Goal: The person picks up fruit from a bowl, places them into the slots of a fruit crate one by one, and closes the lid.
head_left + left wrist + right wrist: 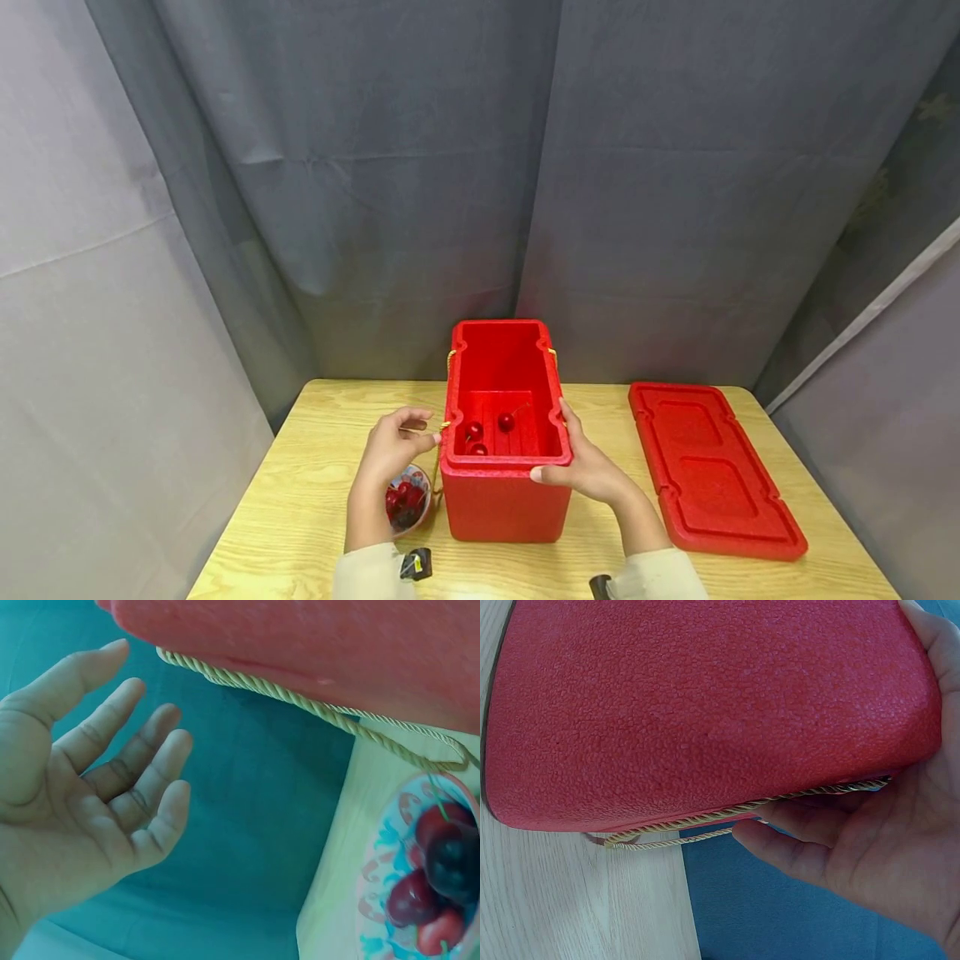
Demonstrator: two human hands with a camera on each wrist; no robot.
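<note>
A red foam box (506, 507) stands lidless on the table, with 3 cherries (506, 422) on its floor. My right hand (596, 471) grips its near right corner, thumb on the front face and fingers along the side. In the right wrist view those fingers lie by a yellow rope (697, 819) on that side. At the left rim my left hand (392, 450) holds nothing, its fingers loosely bent; the left wrist view shows its palm bare. Below it, partly hidden by the forearm, is a patterned bowl (373, 900) of cherries (412, 898).
The red lid (712, 475) lies flat on the wooden table (300, 500), to the right of the box. Another yellow rope (300, 700) hangs along the box's left side, close over the bowl. Grey curtains (375, 208) hang behind the table and on both sides.
</note>
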